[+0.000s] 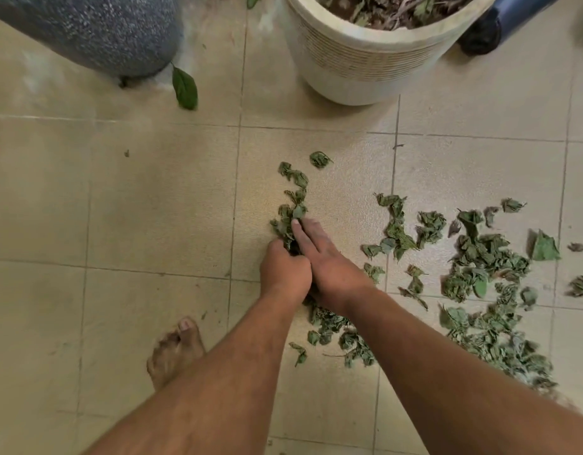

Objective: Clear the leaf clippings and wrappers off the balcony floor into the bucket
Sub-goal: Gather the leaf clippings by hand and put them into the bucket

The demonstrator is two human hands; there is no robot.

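**Balcony floor (136,198) littered with green**

Across the beige tiles lie leaf clippings (487,264), most of them to my right. My left hand (285,274) is curled round a clump (288,218) of them. My right hand (329,261) lies against it, fingers straight, pressing that clump. The cream bucket (365,60) stands ahead, apart from my hands, with leaves inside. 1 whole leaf (185,88) lies near a speckled pot (96,31).

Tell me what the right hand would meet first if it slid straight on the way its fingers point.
The strip of leaf clippings: the right hand's fingertips touch its near end. Past that, bare floor tile, as far as the view shows.
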